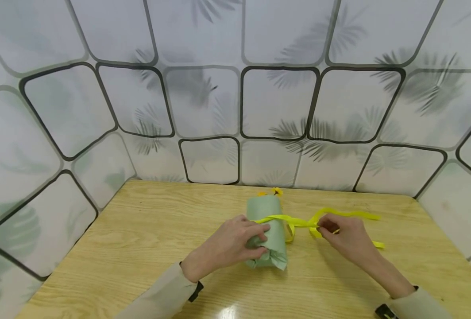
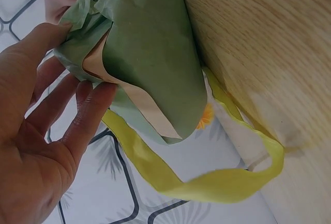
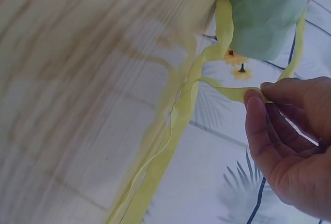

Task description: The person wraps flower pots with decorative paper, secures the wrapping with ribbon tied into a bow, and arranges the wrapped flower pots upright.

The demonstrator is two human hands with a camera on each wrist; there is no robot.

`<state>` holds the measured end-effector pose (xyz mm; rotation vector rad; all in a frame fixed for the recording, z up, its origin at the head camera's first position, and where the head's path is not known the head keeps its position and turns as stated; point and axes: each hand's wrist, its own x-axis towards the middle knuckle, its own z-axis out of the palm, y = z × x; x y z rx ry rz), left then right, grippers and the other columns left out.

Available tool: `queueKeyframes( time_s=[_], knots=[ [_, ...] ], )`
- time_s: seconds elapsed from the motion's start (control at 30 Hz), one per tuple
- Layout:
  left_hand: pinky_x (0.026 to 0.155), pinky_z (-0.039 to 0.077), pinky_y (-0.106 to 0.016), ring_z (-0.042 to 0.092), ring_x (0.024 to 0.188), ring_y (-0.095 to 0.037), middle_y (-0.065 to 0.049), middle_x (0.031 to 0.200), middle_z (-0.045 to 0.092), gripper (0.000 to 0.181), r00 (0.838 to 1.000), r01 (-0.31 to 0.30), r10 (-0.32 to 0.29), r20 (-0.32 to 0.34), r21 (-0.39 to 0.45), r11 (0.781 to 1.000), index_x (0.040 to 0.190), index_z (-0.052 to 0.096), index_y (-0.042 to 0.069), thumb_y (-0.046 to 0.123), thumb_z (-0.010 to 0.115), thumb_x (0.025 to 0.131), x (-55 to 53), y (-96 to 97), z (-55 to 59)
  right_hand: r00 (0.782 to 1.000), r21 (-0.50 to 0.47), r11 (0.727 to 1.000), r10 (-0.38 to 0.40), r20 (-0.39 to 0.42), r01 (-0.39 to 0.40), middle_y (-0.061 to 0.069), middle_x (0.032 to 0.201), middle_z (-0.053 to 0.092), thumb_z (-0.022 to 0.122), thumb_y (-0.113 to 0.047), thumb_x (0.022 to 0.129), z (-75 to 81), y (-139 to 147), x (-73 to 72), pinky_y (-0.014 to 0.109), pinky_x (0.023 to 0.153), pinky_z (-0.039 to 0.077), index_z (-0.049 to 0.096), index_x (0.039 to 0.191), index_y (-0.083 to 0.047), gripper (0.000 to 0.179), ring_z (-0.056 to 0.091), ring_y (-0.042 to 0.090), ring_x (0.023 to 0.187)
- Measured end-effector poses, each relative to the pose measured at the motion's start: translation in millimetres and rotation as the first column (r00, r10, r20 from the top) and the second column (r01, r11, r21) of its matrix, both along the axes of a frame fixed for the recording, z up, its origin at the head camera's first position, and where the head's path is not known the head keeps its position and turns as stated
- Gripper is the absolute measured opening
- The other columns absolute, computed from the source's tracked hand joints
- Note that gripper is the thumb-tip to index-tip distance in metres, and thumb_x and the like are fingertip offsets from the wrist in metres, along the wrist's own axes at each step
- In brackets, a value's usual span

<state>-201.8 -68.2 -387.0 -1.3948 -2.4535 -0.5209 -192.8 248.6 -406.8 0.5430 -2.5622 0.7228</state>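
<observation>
A bundle wrapped in pale green paper (image 1: 274, 237) lies on the table, with orange-yellow flowers (image 1: 277, 191) showing at its far end. My left hand (image 1: 235, 239) holds it from the left side, thumb and fingers spread around the paper, as the left wrist view shows up close. A yellow ribbon (image 1: 285, 217) crosses over the bundle and comes off on the right side. Between thumb and forefinger, my right hand (image 1: 349, 235) pinches this ribbon a short way right of the bundle. In the right wrist view, loose ribbon lengths (image 3: 155, 177) trail past the hand.
The bundle and ribbon are on a light wood table (image 1: 160, 230). Behind it and at both sides stand pale walls (image 1: 207, 102) with dark rounded squares and grey leaf patterns. Ribbon ends (image 1: 364, 215) lie to the right, around the right hand.
</observation>
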Motion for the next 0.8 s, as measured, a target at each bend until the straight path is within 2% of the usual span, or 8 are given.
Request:
queueKeyframes(
  time_s=[0.17, 0.27, 0.43, 0.57, 0.8],
  knots=[
    [0.092, 0.054, -0.029, 0.073, 0.095, -0.005, 0.004, 0.118, 0.077, 0.023, 1.000, -0.007, 0.007, 0.011, 0.002, 1.000, 0.108, 0.075, 0.017, 0.032, 0.078, 0.092, 0.7, 0.0, 0.3, 0.999, 0.011, 0.999, -0.033, 0.015, 0.033, -0.009, 0.075, 0.073, 0.081, 0.001, 0.081, 2.7, 7, 2.0, 0.020, 0.058, 0.053, 0.074, 0.086, -0.016, 0.019, 0.066, 0.000, 0.066],
    [0.091, 0.054, -0.028, 0.072, 0.093, -0.005, 0.004, 0.116, 0.077, 0.025, 1.000, -0.006, 0.006, 0.010, 0.004, 1.000, 0.111, 0.074, 0.016, 0.032, 0.078, 0.092, 0.5, -0.2, -0.2, 0.998, 0.016, 0.999, -0.050, 0.034, 0.050, -0.010, 0.075, 0.073, 0.081, -0.002, 0.083, 4.4, 13, 3.5, 0.020, 0.058, 0.052, 0.075, 0.086, -0.017, 0.017, 0.064, -0.001, 0.067],
    [0.089, 0.054, -0.027, 0.070, 0.088, -0.003, 0.009, 0.104, 0.079, 0.038, 1.000, -0.003, 0.003, 0.001, 0.006, 1.000, 0.123, 0.071, 0.011, 0.032, 0.078, 0.092, 0.2, 0.3, -0.4, 0.996, 0.029, 0.998, -0.065, 0.054, 0.064, -0.010, 0.077, 0.073, 0.080, -0.006, 0.085, 5.1, 22, 5.1, 0.021, 0.058, 0.051, 0.076, 0.088, -0.017, 0.013, 0.062, -0.002, 0.067],
    [0.088, 0.054, -0.026, 0.070, 0.089, -0.005, 0.006, 0.108, 0.078, 0.025, 1.000, -0.009, 0.009, 0.016, 0.004, 1.000, 0.111, 0.074, 0.016, 0.033, 0.078, 0.093, 0.1, 1.3, 0.2, 0.995, 0.036, 0.996, -0.086, 0.040, 0.085, -0.010, 0.076, 0.073, 0.081, -0.006, 0.084, 4.5, 29, 5.4, 0.021, 0.058, 0.050, 0.076, 0.087, -0.018, 0.013, 0.062, -0.003, 0.065],
    [0.088, 0.054, -0.027, 0.069, 0.090, -0.006, 0.006, 0.108, 0.078, 0.021, 1.000, -0.014, 0.014, 0.026, 0.003, 1.000, 0.107, 0.074, 0.018, 0.032, 0.078, 0.092, 0.6, 1.8, 0.8, 0.991, 0.016, 0.992, -0.124, 0.042, 0.123, -0.010, 0.073, 0.072, 0.080, -0.009, 0.086, 3.9, 38, 7.3, 0.020, 0.053, 0.046, 0.077, 0.089, -0.015, 0.007, 0.058, -0.007, 0.062]
  ],
)
